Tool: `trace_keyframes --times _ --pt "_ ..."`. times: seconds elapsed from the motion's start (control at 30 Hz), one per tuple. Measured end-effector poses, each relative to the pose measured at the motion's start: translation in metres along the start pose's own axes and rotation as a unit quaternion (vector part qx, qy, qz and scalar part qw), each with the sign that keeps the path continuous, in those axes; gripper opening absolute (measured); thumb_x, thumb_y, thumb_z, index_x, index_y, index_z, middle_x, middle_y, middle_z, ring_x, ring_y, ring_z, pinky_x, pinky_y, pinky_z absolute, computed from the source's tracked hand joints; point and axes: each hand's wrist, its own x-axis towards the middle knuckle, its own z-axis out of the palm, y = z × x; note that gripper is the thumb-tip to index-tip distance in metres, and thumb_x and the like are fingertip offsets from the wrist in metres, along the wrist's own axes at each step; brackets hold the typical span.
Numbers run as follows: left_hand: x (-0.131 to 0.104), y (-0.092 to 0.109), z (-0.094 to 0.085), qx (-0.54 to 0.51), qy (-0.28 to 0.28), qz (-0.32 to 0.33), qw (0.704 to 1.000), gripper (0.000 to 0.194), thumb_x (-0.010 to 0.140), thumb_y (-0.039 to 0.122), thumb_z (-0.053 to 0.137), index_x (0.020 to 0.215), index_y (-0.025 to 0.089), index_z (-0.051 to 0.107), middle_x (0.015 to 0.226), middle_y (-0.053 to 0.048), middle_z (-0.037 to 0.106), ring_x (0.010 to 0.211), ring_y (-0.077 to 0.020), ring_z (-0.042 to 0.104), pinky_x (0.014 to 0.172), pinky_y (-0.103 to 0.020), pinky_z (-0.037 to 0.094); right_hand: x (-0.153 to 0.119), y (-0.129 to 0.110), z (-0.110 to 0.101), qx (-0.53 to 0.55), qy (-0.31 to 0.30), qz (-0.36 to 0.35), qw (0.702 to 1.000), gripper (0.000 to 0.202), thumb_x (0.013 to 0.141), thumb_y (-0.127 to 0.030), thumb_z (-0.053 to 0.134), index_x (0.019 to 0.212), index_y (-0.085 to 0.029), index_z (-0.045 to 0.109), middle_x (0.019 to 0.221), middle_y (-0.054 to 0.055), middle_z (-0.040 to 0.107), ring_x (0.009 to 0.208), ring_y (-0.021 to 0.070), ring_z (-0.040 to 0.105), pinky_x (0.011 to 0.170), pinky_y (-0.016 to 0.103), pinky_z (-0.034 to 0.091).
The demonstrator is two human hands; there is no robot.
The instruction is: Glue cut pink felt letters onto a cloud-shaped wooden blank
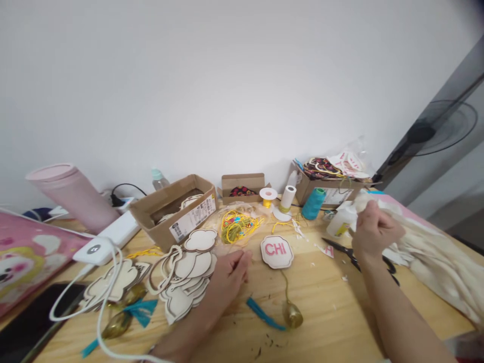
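My left hand (232,272) is closed in a loose pinch beside the pile of cream scalloped cutouts (189,282); whatever its fingertips hold is too small to make out. On the right, my right hand (374,227) is raised in a fist near the white glue bottle (340,222), above the black scissors (346,250); its contents are hidden. Between the hands lies a white plaque (277,251) with pink letters "CHI". A cord joins it to a gold bell-like piece (294,315), and a teal tassel (263,313) lies alongside.
Behind are an open cardboard box (181,212), a bag of yellow cords (238,227), a teal thread cone (313,203) and a full box (325,189). A pink tumbler (75,196), power bank (108,242) and phone (38,317) are left. Cream cloth (434,257) lies right.
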Motion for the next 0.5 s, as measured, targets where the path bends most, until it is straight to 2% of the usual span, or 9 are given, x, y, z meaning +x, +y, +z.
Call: trace_keyframes --times 0.1,0.2,0.33,0.5 --pt "0.002 0.000 -0.001 0.001 0.016 -0.007 1.000 0.041 0.082 0.046 0.037 0.052 0.019 0.046 0.041 0.003 0.046 0.042 -0.0112 0.044 0.049 -0.023 0.039 -0.002 -0.006 0.005 0.002 0.014 -0.012 1.000 0.050 0.078 -0.043 0.052 0.038 -0.019 0.032 0.036 -0.007 0.026 0.036 0.0066 0.025 0.039 0.024 0.020" --pt "0.002 0.003 -0.001 -0.002 -0.008 0.005 1.000 0.032 0.081 0.039 0.043 0.066 0.017 0.060 0.057 -0.001 0.063 0.055 -0.0138 0.056 0.060 -0.025 0.044 -0.011 -0.009 0.010 -0.008 -0.042 -0.004 0.999 0.049 0.078 -0.042 0.051 0.039 -0.019 0.033 0.035 -0.006 0.029 0.035 0.0060 0.026 0.037 0.023 0.021" --pt "0.003 0.004 -0.001 -0.035 -0.051 -0.011 0.998 0.018 0.070 0.032 0.059 0.061 0.018 0.065 0.063 -0.002 0.067 0.063 -0.0151 0.060 0.063 -0.024 0.046 -0.021 -0.010 0.012 -0.016 -0.126 -0.022 0.992 0.049 0.079 -0.039 0.051 0.040 -0.018 0.031 0.037 -0.007 0.026 0.036 0.0050 0.025 0.037 0.022 0.021" --pt "0.008 0.000 -0.001 -0.121 0.020 -0.073 0.990 0.016 0.055 0.027 0.070 0.053 0.016 0.059 0.059 -0.002 0.064 0.055 -0.0122 0.055 0.055 -0.022 0.044 -0.025 -0.013 0.017 -0.038 -0.245 -0.052 0.967 0.041 0.076 -0.036 0.054 0.042 -0.018 0.039 0.039 -0.005 0.035 0.038 0.0059 0.032 0.039 0.020 0.027"
